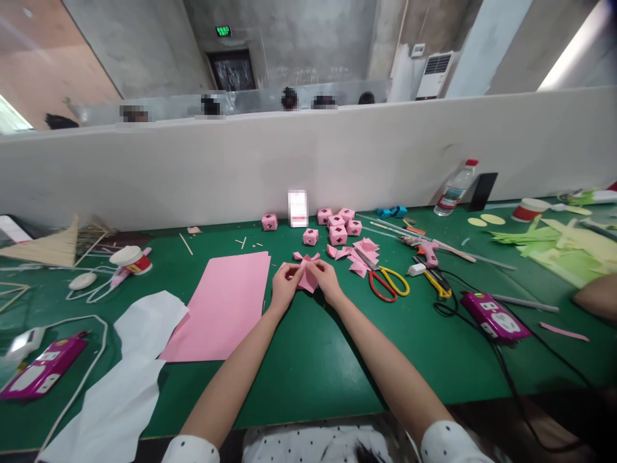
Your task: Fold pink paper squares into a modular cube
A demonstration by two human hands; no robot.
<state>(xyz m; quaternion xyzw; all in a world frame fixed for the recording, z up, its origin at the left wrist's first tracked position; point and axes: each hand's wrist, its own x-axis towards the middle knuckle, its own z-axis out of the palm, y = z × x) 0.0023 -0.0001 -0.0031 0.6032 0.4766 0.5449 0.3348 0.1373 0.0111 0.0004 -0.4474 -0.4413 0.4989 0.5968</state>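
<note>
Between my two hands, low over the green table, is a small piece of folded pink paper (308,278). Its left side is pinched by my left hand (285,283), its right side by my right hand (326,281). Just behind the fingers lies a pile of pink paper scraps (364,247), partly under scissors (388,283) with one red and one yellow handle. Several finished-looking pink paper cubes (337,235) stand farther back, and a lone cube (269,222) sits left of a propped phone (297,209). To the left of my hands are flat pink sheets (222,302).
Crumpled white paper (139,341) overlaps the pink sheets. On the right are a pink glue gun (427,249), a yellow cutter (439,283) and a purple power box (495,316) with black cables. A water bottle (456,190) stands by the white partition (216,173). Another person's arm (598,297) rests far right.
</note>
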